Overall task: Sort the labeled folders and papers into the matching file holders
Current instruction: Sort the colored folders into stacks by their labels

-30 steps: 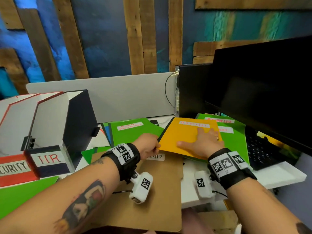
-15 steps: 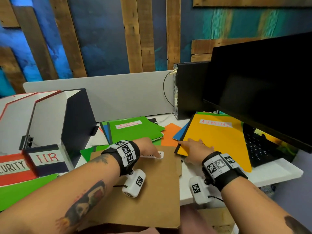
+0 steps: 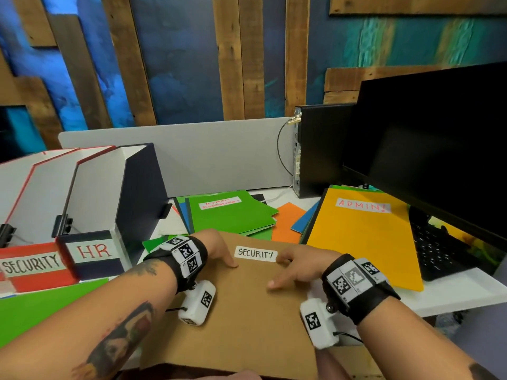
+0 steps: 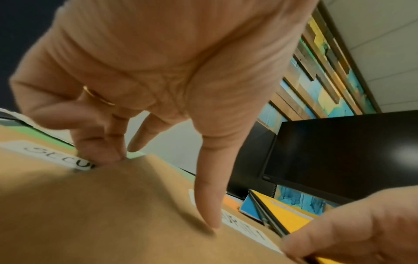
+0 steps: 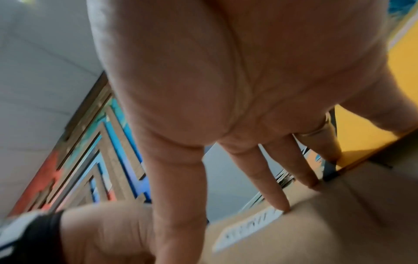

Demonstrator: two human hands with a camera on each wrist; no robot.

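Observation:
A brown folder (image 3: 233, 311) with a white SECURITY label (image 3: 255, 253) lies in front of me, overhanging the desk's front edge. My left hand (image 3: 220, 249) rests on its far left part, fingertips (image 4: 108, 157) and thumb pressing down on the cardboard. To the right of the label, my right hand (image 3: 293, 266) touches the same folder with straight fingers (image 5: 280, 205). Neither hand grips anything. The red SECURITY file holder (image 3: 30, 266) and the dark HR file holder (image 3: 93, 250) stand at the left. A yellow ADMIN folder (image 3: 365, 242) lies to the right.
Green folders (image 3: 227, 215), one labelled Human Resources, an orange sheet (image 3: 288, 222) and blue sheets lie behind the brown folder. A black monitor (image 3: 439, 149), a computer case (image 3: 321, 149) and a keyboard (image 3: 439, 253) fill the right side. A grey partition (image 3: 214, 152) closes the back.
My right hand slid the yellow ADMIN folder to the right, left it and came down onto the brown folder. The SECURITY label is now uncovered. The left hand stayed on the brown folder.

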